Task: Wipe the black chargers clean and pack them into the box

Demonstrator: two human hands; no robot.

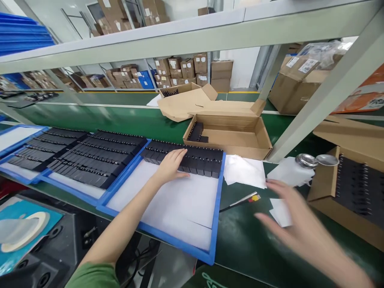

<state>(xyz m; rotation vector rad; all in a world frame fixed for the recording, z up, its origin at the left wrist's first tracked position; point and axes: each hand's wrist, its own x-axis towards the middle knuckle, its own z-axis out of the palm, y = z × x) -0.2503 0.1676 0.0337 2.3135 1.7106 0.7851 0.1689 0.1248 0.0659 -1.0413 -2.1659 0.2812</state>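
My left hand [171,167] reaches over a blue-rimmed tray [220,200] lined with white sheet. Its fingers lie stretched out on a row of small black blocks [201,158] along the far side of the tray, thumb apart. Shiny dots run along the blocks' top edge. My right hand [289,208], smeared by motion, is over the green bench at the right, thumb and fingers spread with nothing visible between them. Near it are white paper sheets [244,171], a smaller white paper piece [280,212] and a cable with a red and yellow end [255,197].
An open cardboard box [231,134] with a few black blocks stands behind the tray. Another box [325,180] full of black parts is at right, beside a white bottle with metal lid [289,170]. More filled trays [99,154] lie left. A frame post [324,88] rises at right.
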